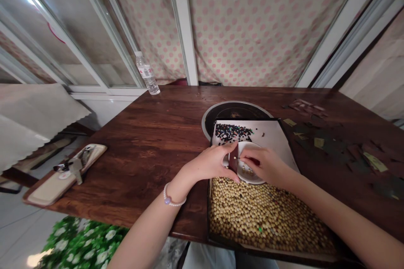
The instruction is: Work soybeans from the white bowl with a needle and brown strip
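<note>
Between its thumb and fingers, my left hand (217, 162) holds a small dark reddish-brown piece (232, 159) upright at the left side of a white bowl (259, 180). A small pale bead (235, 158) shows against that piece. My right hand (261, 164) is pinched over the bowl, its fingertips on a thin dark item beside the bead. A few yellowish beads (248, 171) lie in the bowl. The bowl sits on a black-edged tray (292, 147), with many tan beads (259, 214) in front and black beads with some coloured ones (232, 132) behind.
A round dark inset (221, 111) lies behind the tray. Reddish and dark pieces (356, 151) with yellow labels are scattered at right. A water bottle (148, 75) stands at the back left. Keys (75, 168) rest on a pale tray (47, 189) at the left edge.
</note>
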A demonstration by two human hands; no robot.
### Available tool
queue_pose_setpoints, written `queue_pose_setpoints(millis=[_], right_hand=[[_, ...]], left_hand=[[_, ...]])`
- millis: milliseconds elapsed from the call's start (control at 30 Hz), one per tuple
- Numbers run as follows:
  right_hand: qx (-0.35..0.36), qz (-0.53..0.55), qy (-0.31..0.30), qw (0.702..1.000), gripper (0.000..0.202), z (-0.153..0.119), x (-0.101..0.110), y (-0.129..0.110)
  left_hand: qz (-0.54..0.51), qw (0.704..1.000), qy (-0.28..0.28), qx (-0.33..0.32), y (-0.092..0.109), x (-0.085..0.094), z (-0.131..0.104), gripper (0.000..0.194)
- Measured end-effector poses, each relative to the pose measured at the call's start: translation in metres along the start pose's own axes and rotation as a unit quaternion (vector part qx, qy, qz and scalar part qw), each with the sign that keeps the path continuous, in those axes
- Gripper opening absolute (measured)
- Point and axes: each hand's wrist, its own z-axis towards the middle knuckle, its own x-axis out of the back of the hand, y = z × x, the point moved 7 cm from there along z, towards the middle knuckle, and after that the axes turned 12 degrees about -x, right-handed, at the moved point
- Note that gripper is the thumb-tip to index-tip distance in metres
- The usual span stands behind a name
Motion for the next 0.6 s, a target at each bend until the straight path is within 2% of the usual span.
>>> queue_pose_setpoints(millis=[100,300,600], right_hand=[[-0.003,0.015,-0.001,1.0,0.02,-0.001,0.0,-0.001],[-0.066,0.096,0.037,0.992,0.006,0.0,0.006,0.008],[-0.074,0.126,0.083,0.986,0.006,0.0,0.013,0.012]], left_hand=[[0.001,1.0,-0.002,0.006,0.0,0.0,0.0,0.087],[0.019,0.999,-0.009,0.032,0.0,0.0,0.0,0.09],[0.004,1.0,0.0,0.026,-0.001,0.0,0.0,0.089]])
